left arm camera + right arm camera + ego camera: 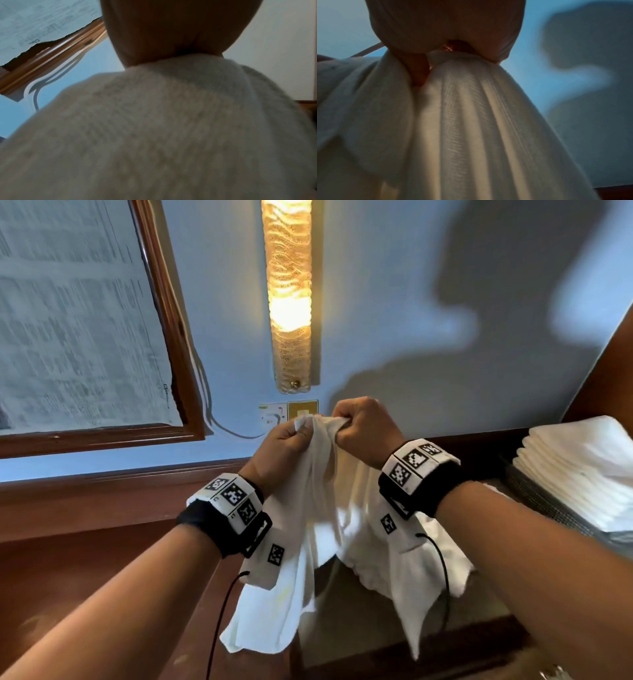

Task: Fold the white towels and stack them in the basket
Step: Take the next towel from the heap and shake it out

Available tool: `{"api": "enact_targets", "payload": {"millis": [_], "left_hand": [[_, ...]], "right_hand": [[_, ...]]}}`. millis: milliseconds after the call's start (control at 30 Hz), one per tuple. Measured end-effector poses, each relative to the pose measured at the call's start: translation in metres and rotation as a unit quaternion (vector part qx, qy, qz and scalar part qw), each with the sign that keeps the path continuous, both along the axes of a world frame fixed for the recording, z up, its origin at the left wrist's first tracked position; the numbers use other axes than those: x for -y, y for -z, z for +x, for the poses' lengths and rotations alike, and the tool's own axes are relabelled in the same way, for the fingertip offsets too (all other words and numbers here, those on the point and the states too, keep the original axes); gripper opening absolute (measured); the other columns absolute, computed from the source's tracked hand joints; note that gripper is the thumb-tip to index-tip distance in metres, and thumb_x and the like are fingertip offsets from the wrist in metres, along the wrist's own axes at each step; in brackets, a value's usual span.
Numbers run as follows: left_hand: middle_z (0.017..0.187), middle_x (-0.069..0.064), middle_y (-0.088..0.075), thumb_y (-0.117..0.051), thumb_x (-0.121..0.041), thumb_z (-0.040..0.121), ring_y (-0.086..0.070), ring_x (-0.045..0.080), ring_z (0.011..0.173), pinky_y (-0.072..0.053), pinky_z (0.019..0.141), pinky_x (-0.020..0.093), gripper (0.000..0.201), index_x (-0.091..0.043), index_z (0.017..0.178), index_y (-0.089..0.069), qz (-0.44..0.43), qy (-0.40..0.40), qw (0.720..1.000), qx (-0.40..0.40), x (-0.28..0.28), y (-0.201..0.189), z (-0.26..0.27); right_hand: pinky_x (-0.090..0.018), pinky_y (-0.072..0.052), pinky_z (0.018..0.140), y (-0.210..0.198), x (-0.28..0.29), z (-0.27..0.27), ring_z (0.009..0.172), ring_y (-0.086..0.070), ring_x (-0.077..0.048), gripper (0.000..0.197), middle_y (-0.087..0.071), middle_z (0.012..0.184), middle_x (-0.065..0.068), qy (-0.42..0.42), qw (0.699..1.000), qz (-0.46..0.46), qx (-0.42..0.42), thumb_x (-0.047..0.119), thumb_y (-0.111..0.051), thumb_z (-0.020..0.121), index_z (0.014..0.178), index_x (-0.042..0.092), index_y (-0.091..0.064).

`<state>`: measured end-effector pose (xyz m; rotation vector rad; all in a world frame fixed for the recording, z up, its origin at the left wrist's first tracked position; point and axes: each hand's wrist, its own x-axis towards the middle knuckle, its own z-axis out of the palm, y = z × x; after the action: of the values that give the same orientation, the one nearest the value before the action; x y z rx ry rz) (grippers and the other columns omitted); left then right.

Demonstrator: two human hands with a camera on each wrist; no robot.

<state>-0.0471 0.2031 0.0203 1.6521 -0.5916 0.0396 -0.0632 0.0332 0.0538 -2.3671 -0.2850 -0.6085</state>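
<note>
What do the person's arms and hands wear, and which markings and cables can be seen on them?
Both forearms are bare, with no sleeves. The left hand and right hand wear no gloves. Each wrist carries a black fabric band with white blocks printed with black square code markers. A thin black cable hangs from the left unit, and another from the right.

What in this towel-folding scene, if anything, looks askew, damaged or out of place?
Nothing looks damaged or spilled. The white towel hangs bunched and unfolded from both hands, the left hand and right hand gripping its top edge close together. The folded towels on the right sit neatly stacked in the basket.
</note>
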Motion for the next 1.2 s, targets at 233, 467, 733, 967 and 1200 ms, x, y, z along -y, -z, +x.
{"api": "enact_targets", "payload": {"millis": [233, 467, 733, 967, 1200], "left_hand": [[0.057, -0.018, -0.05, -0.045, -0.04, 0.101, -0.043, -0.003, 0.056, -0.042, 0.064, 0.025, 0.042, -0.023, 0.063, -0.05, 0.141, -0.04, 0.983, 0.111, -0.001, -0.007, 0.001], [0.059, -0.008, -0.045, -0.042, -0.043, 0.105, -0.038, 0.008, 0.055, -0.032, 0.06, 0.031, 0.05, -0.014, 0.066, -0.052, 0.119, -0.126, 0.981, 0.084, -0.05, -0.022, -0.01], [0.076, 0.008, -0.063, -0.046, -0.046, 0.104, -0.057, 0.02, 0.074, -0.045, 0.077, 0.034, 0.047, -0.013, 0.075, -0.062, 0.058, -0.17, 0.984, -0.02, -0.134, -0.002, -0.055], [0.066, -0.004, -0.056, -0.046, -0.041, 0.105, -0.05, 0.008, 0.064, -0.041, 0.066, 0.024, 0.052, -0.002, 0.072, -0.057, 0.07, -0.102, 0.992, 0.001, -0.19, -0.003, -0.125], [0.063, -0.019, -0.062, -0.045, -0.037, 0.105, -0.054, -0.002, 0.063, -0.047, 0.073, 0.031, 0.044, -0.023, 0.068, -0.063, 0.093, -0.085, 0.992, 0.027, -0.248, 0.007, -0.171]], "right_hand": [[-0.028, -0.036, 0.057, 0.055, 0.016, -0.021, 0.059, -0.042, -0.01, 0.032, -0.051, 0.059, 0.004, -0.074, 0.994, 0.054, -0.057, 0.038, -0.074, 0.082, 0.068, 0.014, -0.058], [-0.032, -0.048, 0.071, 0.158, 0.035, -0.026, 0.082, -0.063, -0.027, 0.026, -0.068, 0.081, -0.007, 0.056, 0.956, -0.048, -0.285, 0.027, -0.058, 0.096, 0.074, 0.018, -0.067], [-0.031, -0.046, 0.074, 0.107, -0.046, -0.048, 0.086, -0.06, -0.023, 0.033, -0.067, 0.084, -0.002, 0.022, 0.982, 0.109, -0.152, -0.009, -0.048, 0.08, 0.082, 0.017, -0.066], [-0.022, -0.043, 0.065, 0.033, -0.168, -0.103, 0.068, -0.055, -0.007, 0.02, -0.066, 0.072, 0.001, -0.123, 0.989, 0.07, -0.034, -0.001, -0.061, 0.084, 0.077, 0.017, -0.07], [-0.028, -0.034, 0.055, 0.034, -0.226, -0.163, 0.056, -0.037, -0.009, 0.03, -0.048, 0.055, -0.002, -0.089, 0.993, 0.046, -0.055, 0.022, -0.068, 0.083, 0.057, 0.015, -0.054]]}}
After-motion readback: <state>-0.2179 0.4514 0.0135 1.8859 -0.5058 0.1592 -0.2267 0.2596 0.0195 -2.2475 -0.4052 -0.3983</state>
